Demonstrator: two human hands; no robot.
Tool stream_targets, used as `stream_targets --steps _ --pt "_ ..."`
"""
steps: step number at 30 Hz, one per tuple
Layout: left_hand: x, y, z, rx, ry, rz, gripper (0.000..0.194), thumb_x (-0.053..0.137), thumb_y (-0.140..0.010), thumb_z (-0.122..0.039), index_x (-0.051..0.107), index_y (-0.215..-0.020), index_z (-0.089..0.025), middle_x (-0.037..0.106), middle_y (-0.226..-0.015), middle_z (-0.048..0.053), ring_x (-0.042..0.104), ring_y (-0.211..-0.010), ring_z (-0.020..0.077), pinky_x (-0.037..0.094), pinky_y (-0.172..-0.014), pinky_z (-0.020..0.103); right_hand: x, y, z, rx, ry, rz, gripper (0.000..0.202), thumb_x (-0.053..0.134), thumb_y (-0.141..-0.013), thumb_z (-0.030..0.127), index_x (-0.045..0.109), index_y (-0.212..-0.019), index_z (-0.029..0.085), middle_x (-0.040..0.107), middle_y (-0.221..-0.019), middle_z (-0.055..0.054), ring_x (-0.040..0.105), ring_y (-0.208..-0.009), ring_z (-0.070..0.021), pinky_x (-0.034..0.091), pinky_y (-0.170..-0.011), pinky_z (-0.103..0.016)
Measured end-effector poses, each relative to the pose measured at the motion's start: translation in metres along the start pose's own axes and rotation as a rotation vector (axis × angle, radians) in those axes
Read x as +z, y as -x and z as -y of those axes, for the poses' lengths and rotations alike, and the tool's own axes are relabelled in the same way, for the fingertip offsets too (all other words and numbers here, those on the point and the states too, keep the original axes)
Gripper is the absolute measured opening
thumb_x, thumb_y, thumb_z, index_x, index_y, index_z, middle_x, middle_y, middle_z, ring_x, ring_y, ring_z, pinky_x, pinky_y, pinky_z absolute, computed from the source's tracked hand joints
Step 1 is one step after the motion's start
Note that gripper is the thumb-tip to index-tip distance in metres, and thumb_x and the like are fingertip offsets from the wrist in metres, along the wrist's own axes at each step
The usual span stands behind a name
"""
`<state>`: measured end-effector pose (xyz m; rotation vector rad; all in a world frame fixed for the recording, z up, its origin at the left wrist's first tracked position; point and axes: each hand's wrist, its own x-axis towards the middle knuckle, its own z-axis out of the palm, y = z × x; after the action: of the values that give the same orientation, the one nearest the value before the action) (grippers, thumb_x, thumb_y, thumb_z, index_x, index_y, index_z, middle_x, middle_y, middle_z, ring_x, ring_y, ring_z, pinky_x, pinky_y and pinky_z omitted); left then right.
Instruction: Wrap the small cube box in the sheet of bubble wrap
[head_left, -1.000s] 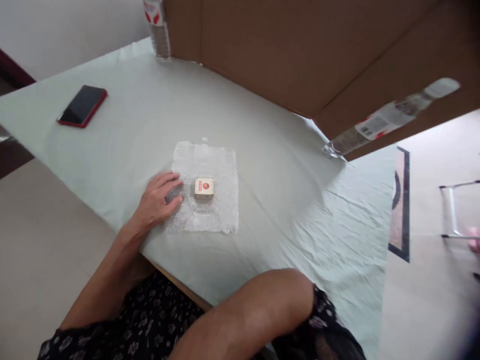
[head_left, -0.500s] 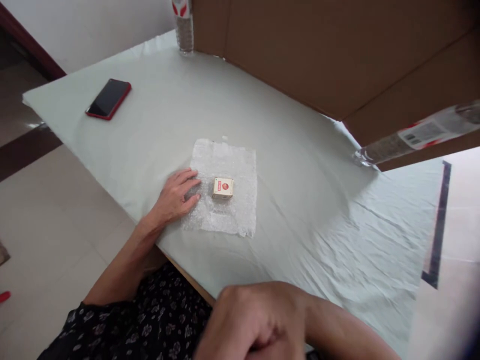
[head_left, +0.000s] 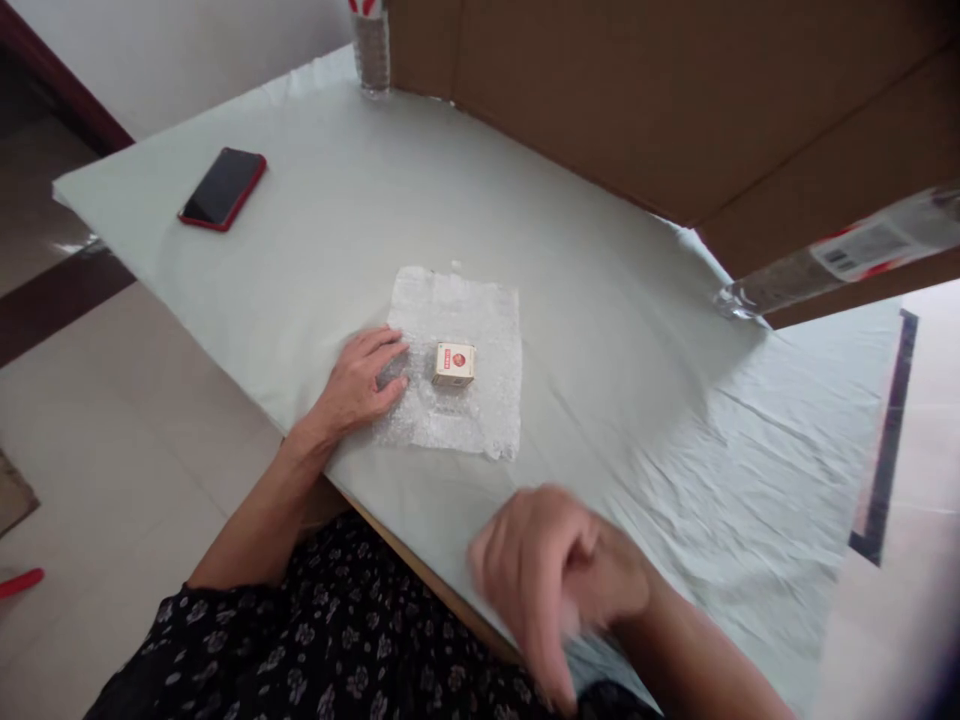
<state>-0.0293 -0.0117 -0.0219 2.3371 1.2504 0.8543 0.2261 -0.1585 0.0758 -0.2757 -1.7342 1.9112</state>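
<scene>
A small cream-coloured box (head_left: 454,365) with a red label and a round picture stands on a sheet of bubble wrap (head_left: 495,410), which is spread flat on the table. My left hand (head_left: 358,382) lies on the left edge of the wrap, fingers spread, a short way from the box and not touching it. Over the table's near edge, in front of my body, is my right hand (head_left: 551,580). It is bent at the wrist, fingers curled downward and smeared by motion. Whether it holds anything cannot be made out.
A phone in a red case (head_left: 223,189) lies at the far left of the pale-green-covered table (head_left: 600,400). A large brown cardboard panel (head_left: 585,90) stands along the far side, beside an upright bottle (head_left: 371,50) and another slanted bottle (head_left: 817,265).
My right hand has risen from the bottom of the view and moved up and to the right. My left hand and the box stay put on the wrap; the view has shifted slightly.
</scene>
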Motion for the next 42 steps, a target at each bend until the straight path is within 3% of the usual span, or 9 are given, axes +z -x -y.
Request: stream_targets --steps 2,3,7,12,16,21,26,32,42 --pt "0.000 0.000 0.002 0.005 0.033 -0.028 0.041 0.064 -0.087 -0.030 0.068 -0.126 -0.019 0.065 -0.137 0.013 0.056 -0.135 0.0319 0.044 -0.116 0.054 -0.037 0.010 -0.007 0.071 0.335 -0.478 0.023 0.052 -0.104 0.037 0.069 -0.096 0.025 0.072 -0.075 -0.002 0.069 -0.070 -0.0149 0.054 -0.068 -0.028" --pt "0.000 0.000 0.002 0.011 0.046 -0.049 0.040 0.064 -0.086 -0.030 0.069 -0.124 -0.019 0.066 -0.136 0.014 0.057 -0.135 0.0318 0.045 -0.116 0.054 -0.048 0.016 -0.012 0.105 0.607 -0.566 0.014 0.057 -0.101 0.028 0.070 -0.102 0.025 0.076 -0.086 -0.004 0.071 -0.081 -0.0170 0.054 -0.076 -0.031" --pt "-0.012 0.002 -0.012 0.032 0.064 -0.104 0.035 0.066 -0.088 -0.031 0.069 -0.121 -0.019 0.067 -0.133 0.014 0.057 -0.134 0.0311 0.047 -0.114 0.052 -0.056 0.024 -0.042 0.162 1.421 -0.454 0.031 0.066 -0.092 0.024 0.068 -0.123 0.018 0.072 -0.128 -0.017 0.066 -0.113 -0.0304 0.049 -0.092 -0.047" --pt "-0.032 0.018 -0.055 0.110 -0.051 0.063 0.047 0.075 -0.083 -0.042 0.067 -0.125 -0.023 0.062 -0.143 0.013 0.046 -0.145 0.0356 0.037 -0.121 0.056 -0.062 0.002 -0.066 0.026 1.688 -0.445 0.020 0.055 -0.096 0.010 0.071 -0.105 0.017 0.079 -0.108 -0.010 0.067 -0.093 -0.0211 0.043 -0.094 -0.041" --pt "-0.025 0.021 -0.073 0.123 -0.137 0.148 0.052 0.080 -0.079 -0.041 0.067 -0.126 -0.022 0.057 -0.150 0.015 0.042 -0.148 0.0393 0.029 -0.123 0.060 -0.077 -0.009 -0.053 0.076 1.630 -0.529 0.020 0.052 -0.097 0.012 0.070 -0.098 0.019 0.080 -0.102 -0.006 0.067 -0.085 -0.0190 0.040 -0.093 -0.039" --pt "-0.012 -0.006 -0.071 -0.035 -0.006 -0.002 0.004 0.066 -0.087 -0.023 0.069 -0.087 -0.020 0.069 -0.133 0.012 0.059 -0.133 0.0319 0.046 -0.111 0.051 -0.098 -0.025 -0.033 0.156 1.351 -0.707 0.013 0.058 -0.096 0.024 0.070 -0.090 0.021 0.080 -0.103 -0.006 0.071 -0.096 -0.0217 0.042 -0.090 -0.038" --pt "-0.009 -0.039 -0.069 -0.325 0.282 0.041 0.016 0.068 -0.082 -0.035 0.067 -0.082 -0.019 0.074 -0.125 0.008 0.070 -0.101 0.0240 0.054 -0.076 0.033 -0.127 -0.044 -0.032 0.287 0.905 -0.823 0.013 0.063 -0.087 0.033 0.068 -0.085 0.021 0.078 -0.101 -0.007 0.069 -0.089 -0.0208 0.046 -0.079 -0.034" --pt "0.003 -0.050 -0.067 -0.426 0.459 -0.017 0.016 0.067 -0.077 -0.034 0.065 -0.073 -0.019 0.078 -0.096 0.005 0.069 -0.090 0.0200 0.052 -0.081 0.032 -0.142 -0.054 -0.043 0.324 0.457 -0.870 0.023 0.068 -0.077 0.041 0.062 -0.076 0.019 0.075 -0.092 -0.007 0.062 -0.073 -0.0153 0.044 -0.065 -0.028" --pt "0.006 -0.041 -0.068 -0.433 0.490 -0.027 0.017 0.066 -0.077 -0.036 0.065 -0.073 -0.019 0.078 -0.090 0.004 0.068 -0.086 0.0194 0.052 -0.082 0.033 -0.132 -0.048 -0.054 0.306 0.494 -0.916 0.022 0.067 -0.078 0.041 0.061 -0.075 0.020 0.072 -0.083 -0.004 0.057 -0.068 -0.0142 0.043 -0.062 -0.027"
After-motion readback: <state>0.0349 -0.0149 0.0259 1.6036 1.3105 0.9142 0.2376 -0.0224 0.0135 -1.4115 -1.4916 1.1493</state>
